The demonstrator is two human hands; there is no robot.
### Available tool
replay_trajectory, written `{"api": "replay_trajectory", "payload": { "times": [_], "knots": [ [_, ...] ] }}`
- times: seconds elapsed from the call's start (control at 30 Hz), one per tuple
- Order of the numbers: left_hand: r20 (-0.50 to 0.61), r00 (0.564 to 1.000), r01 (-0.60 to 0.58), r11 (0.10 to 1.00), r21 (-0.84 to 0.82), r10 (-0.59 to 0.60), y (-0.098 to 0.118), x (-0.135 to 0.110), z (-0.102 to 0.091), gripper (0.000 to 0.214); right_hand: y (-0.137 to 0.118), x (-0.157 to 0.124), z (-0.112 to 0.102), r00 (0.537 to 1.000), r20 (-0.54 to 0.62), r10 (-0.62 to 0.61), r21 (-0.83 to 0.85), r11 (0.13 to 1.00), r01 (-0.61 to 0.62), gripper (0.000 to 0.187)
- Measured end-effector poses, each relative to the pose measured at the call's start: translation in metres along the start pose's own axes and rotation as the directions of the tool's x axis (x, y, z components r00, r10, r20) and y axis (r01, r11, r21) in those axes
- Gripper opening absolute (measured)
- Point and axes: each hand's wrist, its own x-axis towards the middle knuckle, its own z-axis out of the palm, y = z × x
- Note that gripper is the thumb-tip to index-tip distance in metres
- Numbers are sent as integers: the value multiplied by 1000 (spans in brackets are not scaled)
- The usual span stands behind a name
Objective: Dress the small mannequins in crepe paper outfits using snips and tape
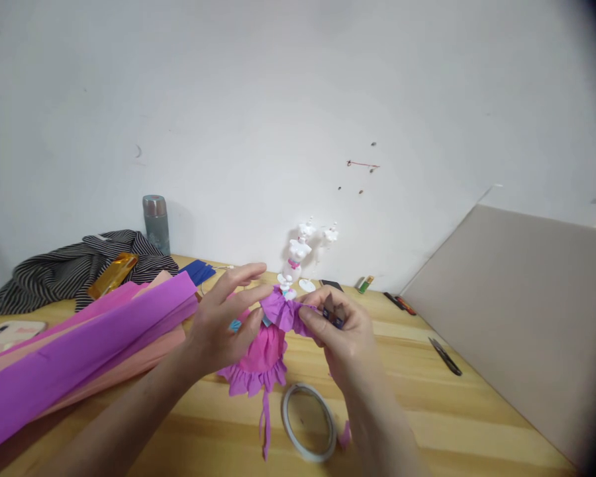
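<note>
Both my hands hold a small doll figure dressed in crepe paper (pixel 263 351), with a pink skirt and purple ruffles, just above the wooden table (pixel 427 404). My left hand (pixel 223 321) grips the figure's body, its index finger stretched out over the top. My right hand (pixel 335 331) pinches the purple ruffle strip (pixel 284 311) at the figure's waist, fingers pressed together. A thin purple strip hangs down from the skirt.
A roll of clear tape (pixel 308 421) lies in front of my hands. Rolls of purple and peach crepe paper (pixel 79 358) lie at left. White mannequin figures (pixel 298 255), a flask (pixel 156 222), striped cloth (pixel 64 268), a phone (pixel 4 331), scissors (pixel 444 356) and a grey board (pixel 521 318) surround them.
</note>
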Motion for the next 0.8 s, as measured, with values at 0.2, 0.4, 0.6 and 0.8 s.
{"api": "replay_trajectory", "payload": {
  "times": [0.2, 0.4, 0.6, 0.8],
  "knots": [
    [31, 995, -93, 994, 55, 91, -8, 0, 0, 39, 2, 0, -1, 1000, 3, 17, 29, 999, -17, 22],
    [108, 983, -159, 984, 79, 150, -10, 0, 1, 35, -2, -1, 0, 1000, 21, 17, 21, 1000, -18, 21],
    [92, 987, -136, 988, 78, 129, -7, 3, 0, 30, -3, -1, 0, 1000, 6, 5, 3, 1000, -5, 21],
    [156, 980, -133, 988, 80, 119, -2, 5, -2, 30, -1, -1, -1, 1000, 10, 8, 11, 1000, -8, 20]
  ]
}}
